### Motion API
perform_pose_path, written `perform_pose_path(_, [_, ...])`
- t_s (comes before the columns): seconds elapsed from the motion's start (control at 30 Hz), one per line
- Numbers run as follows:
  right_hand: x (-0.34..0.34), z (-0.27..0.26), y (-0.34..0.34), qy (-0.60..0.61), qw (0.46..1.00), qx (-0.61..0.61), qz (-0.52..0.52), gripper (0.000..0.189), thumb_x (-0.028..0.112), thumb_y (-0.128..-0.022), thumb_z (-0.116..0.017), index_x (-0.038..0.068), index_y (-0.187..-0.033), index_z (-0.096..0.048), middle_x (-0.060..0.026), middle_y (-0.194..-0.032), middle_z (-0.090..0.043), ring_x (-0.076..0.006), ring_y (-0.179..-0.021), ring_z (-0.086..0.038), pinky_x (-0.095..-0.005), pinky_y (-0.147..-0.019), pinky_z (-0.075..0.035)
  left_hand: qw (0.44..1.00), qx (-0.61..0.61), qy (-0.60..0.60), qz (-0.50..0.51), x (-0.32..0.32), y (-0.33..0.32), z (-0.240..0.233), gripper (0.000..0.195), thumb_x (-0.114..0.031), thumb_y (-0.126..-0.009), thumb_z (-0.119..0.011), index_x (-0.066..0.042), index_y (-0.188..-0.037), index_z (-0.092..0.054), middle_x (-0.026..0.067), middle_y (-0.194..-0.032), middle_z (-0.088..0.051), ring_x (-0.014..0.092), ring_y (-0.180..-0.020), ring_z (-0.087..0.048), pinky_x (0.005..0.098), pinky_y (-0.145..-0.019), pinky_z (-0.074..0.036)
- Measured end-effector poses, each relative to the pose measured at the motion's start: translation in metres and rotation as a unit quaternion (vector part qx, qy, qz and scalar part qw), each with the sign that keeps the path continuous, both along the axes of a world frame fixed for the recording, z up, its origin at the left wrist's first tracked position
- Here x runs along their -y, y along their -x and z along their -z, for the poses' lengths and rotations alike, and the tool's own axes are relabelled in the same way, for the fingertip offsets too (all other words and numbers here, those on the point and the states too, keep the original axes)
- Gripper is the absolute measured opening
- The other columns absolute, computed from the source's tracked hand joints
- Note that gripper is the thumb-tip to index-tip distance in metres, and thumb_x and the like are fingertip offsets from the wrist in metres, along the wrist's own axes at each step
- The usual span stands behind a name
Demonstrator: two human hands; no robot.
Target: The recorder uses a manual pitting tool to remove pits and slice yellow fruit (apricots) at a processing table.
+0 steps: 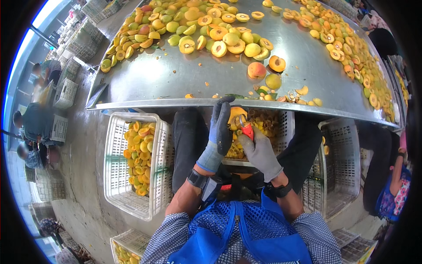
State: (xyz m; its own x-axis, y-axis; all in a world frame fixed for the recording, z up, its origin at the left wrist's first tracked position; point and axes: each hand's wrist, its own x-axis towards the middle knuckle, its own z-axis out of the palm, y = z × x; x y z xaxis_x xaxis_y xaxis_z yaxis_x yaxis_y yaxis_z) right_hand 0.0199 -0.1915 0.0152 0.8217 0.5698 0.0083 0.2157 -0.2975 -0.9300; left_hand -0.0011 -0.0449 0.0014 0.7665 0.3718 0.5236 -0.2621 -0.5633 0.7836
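Below the table's front edge, my left hand (219, 132), in a blue and black coated glove, holds a halved yellow stone fruit (236, 115) with its fingers stretched upward. Its thumb is hidden. My right hand (262, 153), in a grey glove, grips the red handle (248, 131) of a small pitting tool. The tool's curved metal loop (242, 119) meets the cut face of the fruit. Beneath both hands, between my knees, a white plastic crate (286, 132) contains yellow fruit pieces and brown scraps (263, 127).
A steel table (197, 77) carries piles of halved fruit (211, 29), a further heap (349, 49) to the right and scraps near its lip. A crate of halves (112, 165) stands left, another crate (343, 171) right. Other people (33, 122) sit at left; a co-worker's arm (397, 171) shows at right.
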Motion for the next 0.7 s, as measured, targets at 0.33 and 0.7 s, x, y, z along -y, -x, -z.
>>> perform_pose_path(0.33, [-0.015,0.02,0.002,0.057,0.996,0.052,0.036,0.022,0.013,-0.088,-0.056,-0.003,-0.102,-0.057,-0.0246,-0.078,-0.062,-0.0407,-0.076,-0.063,-0.0412,-0.064,-0.048,0.914,-0.089,0.395,0.016,0.01,-0.009,0.001,0.028,-0.021,-0.1,-0.049,0.002,-0.104,-0.064,0.0034,-0.093,-0.064,0.008,-0.085,-0.054,0.0232,-0.077,-0.045])
perform_pose_path(0.7, [-0.007,0.005,0.016,-0.136,0.93,-0.341,-0.031,0.025,0.032,-0.097,-0.049,0.008,-0.09,-0.049,0.0031,-0.056,-0.04,-0.007,-0.041,-0.038,-0.0243,-0.038,-0.03,0.952,-0.129,0.27,0.067,0.007,-0.009,-0.014,0.021,-0.017,-0.094,-0.058,0.002,-0.101,-0.064,0.0068,-0.088,-0.067,0.012,-0.082,-0.058,0.028,-0.078,-0.047])
